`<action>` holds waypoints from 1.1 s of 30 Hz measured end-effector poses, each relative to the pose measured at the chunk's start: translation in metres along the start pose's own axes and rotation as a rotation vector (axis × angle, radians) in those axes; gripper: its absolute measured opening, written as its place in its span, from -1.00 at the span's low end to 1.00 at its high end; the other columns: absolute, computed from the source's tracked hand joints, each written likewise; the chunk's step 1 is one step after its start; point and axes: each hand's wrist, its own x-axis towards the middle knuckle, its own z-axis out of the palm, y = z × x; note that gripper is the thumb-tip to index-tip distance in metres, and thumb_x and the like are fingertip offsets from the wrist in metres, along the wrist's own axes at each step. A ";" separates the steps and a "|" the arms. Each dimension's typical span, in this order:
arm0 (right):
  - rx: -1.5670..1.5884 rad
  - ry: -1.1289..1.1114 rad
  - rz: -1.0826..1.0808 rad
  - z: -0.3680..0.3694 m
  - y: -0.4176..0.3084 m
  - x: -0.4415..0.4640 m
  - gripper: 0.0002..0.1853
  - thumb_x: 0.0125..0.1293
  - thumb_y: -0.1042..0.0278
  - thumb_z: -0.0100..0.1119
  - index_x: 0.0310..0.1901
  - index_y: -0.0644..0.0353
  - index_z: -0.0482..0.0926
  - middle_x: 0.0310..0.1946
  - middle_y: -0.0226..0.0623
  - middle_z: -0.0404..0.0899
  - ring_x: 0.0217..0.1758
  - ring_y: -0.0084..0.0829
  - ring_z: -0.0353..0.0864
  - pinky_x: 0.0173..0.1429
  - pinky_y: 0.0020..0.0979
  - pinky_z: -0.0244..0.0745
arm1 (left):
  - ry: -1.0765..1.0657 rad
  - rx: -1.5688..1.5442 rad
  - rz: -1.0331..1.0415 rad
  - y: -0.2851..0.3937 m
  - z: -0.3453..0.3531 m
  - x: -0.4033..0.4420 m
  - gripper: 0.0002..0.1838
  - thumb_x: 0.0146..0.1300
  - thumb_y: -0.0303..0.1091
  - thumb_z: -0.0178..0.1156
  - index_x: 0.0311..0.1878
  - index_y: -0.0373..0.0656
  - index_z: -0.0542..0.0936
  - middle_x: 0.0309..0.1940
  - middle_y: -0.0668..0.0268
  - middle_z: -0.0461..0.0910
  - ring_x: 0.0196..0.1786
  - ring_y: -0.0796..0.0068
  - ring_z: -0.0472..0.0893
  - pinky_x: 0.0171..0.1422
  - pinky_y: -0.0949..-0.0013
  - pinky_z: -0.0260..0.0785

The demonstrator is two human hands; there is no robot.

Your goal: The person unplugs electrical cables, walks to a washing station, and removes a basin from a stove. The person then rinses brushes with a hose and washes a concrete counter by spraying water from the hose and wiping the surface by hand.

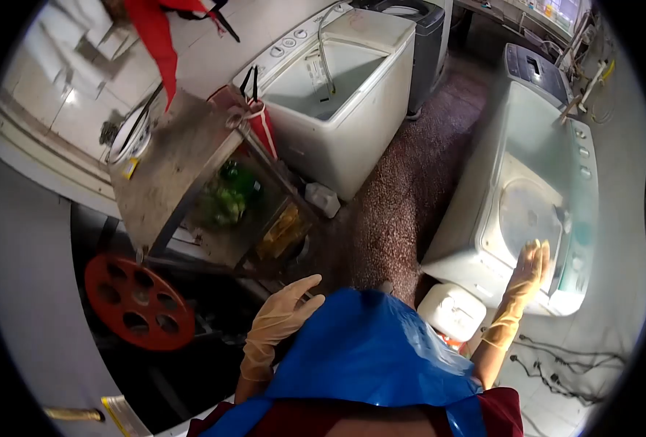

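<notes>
Both hands wear pale yellow gloves. My left hand [284, 312] is raised at the left side of a blue apron [359, 349], fingers apart, with nothing in it. My right hand [531, 271] reaches forward with its fingers stretched out over the near end of a white twin-tub washing machine [476, 218] on the right. It is hard to tell whether the fingertips touch the machine. Near the right wrist, a white plastic canister [452, 312] stands on the floor.
At the left stands a worn metal cabinet [170, 160] with green items inside, above a red wheel [139, 302]. Another open white washing machine [337, 138] is beyond it, beside a dark grey one [430, 54]. Black cables [556, 379] lie at lower right.
</notes>
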 end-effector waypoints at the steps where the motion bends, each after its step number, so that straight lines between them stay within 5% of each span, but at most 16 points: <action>1: -0.022 -0.074 0.014 0.032 0.005 0.015 -0.55 0.42 0.32 0.20 0.29 0.25 0.41 0.18 -0.10 0.54 0.23 -0.23 0.55 0.36 -0.24 0.43 | 0.043 0.020 0.056 0.002 0.000 0.022 -0.49 0.31 -0.18 0.28 0.26 -0.20 0.52 0.05 0.11 0.63 -0.04 0.34 0.67 0.07 0.37 0.50; 3: -0.065 -0.207 0.052 0.084 0.009 0.029 -0.57 0.40 0.32 0.23 0.24 0.24 0.45 0.15 -0.13 0.57 0.22 -0.27 0.56 0.36 -0.26 0.45 | 0.082 0.034 0.108 0.008 0.001 0.049 -0.50 0.32 -0.17 0.27 0.26 -0.20 0.52 0.06 0.10 0.64 -0.03 0.32 0.66 0.06 0.37 0.50; 6: -0.184 -0.325 0.116 0.146 0.030 0.054 -0.73 0.34 0.44 0.28 0.05 0.16 0.57 0.17 -0.20 0.57 0.25 -0.39 0.52 0.36 -0.31 0.42 | 0.090 -0.057 -0.090 0.019 -0.004 0.101 -0.48 0.33 -0.14 0.25 0.27 -0.20 0.52 0.10 0.08 0.62 0.02 0.24 0.65 0.11 0.32 0.48; 9: -0.264 -0.399 0.107 0.170 0.084 0.100 -0.80 0.29 0.49 0.33 -0.07 0.13 0.58 0.17 -0.20 0.56 0.26 -0.40 0.50 0.38 -0.33 0.37 | -0.022 -0.168 -0.175 0.009 -0.008 0.169 -0.45 0.39 -0.07 0.16 0.30 -0.25 0.48 0.21 0.06 0.55 0.29 0.16 0.51 0.37 0.25 0.32; 16: -0.308 -0.289 0.086 0.248 0.153 0.185 -0.78 0.32 0.47 0.31 -0.02 0.16 0.59 0.15 -0.21 0.57 0.17 -0.38 0.59 0.31 -0.33 0.46 | 0.031 0.009 -0.084 0.071 -0.059 0.375 -0.45 0.36 -0.09 0.19 0.28 -0.27 0.50 0.22 0.00 0.56 0.29 0.12 0.52 0.39 0.23 0.30; 17: -0.325 -0.265 0.106 0.264 0.152 0.196 -0.74 0.35 0.46 0.29 0.05 0.18 0.58 0.11 -0.20 0.58 0.15 -0.39 0.60 0.27 -0.35 0.50 | 0.057 -0.008 -0.009 0.078 -0.065 0.407 -0.46 0.34 -0.09 0.20 0.28 -0.22 0.51 0.19 0.02 0.58 0.22 0.16 0.58 0.28 0.23 0.39; 18: -0.366 -0.301 0.127 0.273 0.153 0.207 -0.66 0.37 0.42 0.28 0.15 0.08 0.51 0.12 -0.33 0.56 0.18 -0.44 0.57 0.30 -0.41 0.47 | 0.026 -0.095 -0.021 0.088 -0.070 0.438 -0.49 0.35 -0.12 0.19 0.25 -0.24 0.53 0.19 0.04 0.57 0.20 0.17 0.59 0.27 0.25 0.40; 20: -0.378 -0.211 0.130 0.302 0.151 0.219 -0.58 0.39 0.41 0.24 0.26 0.19 0.45 0.12 -0.19 0.55 0.17 -0.37 0.58 0.33 -0.34 0.45 | 0.004 0.054 0.188 0.089 -0.071 0.507 -0.52 0.36 -0.14 0.19 0.23 -0.24 0.53 0.17 0.04 0.59 0.20 0.15 0.58 0.27 0.26 0.40; 25: -0.389 -0.111 0.128 0.319 0.173 0.276 -0.58 0.42 0.35 0.22 0.27 0.16 0.44 0.05 -0.31 0.57 0.09 -0.49 0.60 0.26 -0.46 0.50 | -0.166 0.341 0.526 0.139 -0.066 0.649 -0.48 0.35 -0.07 0.20 0.25 -0.20 0.49 0.20 0.01 0.54 0.27 0.03 0.51 0.36 0.18 0.32; 29: -0.358 -0.069 0.142 0.318 0.210 0.356 -0.58 0.42 0.35 0.22 0.26 0.22 0.44 0.02 -0.30 0.59 0.02 -0.52 0.63 0.18 -0.53 0.55 | -0.188 0.428 0.567 0.192 -0.050 0.737 -0.48 0.35 -0.07 0.20 0.25 -0.18 0.49 0.22 0.01 0.52 0.27 0.02 0.51 0.37 0.19 0.32; 33: -0.379 -0.095 0.172 0.340 0.242 0.472 -0.58 0.42 0.35 0.22 0.25 0.25 0.44 0.01 -0.27 0.59 0.00 -0.50 0.63 0.18 -0.49 0.54 | -0.219 0.289 0.397 0.238 -0.033 0.807 -0.48 0.36 -0.08 0.18 0.28 -0.16 0.49 0.22 0.03 0.54 0.26 0.06 0.52 0.35 0.19 0.34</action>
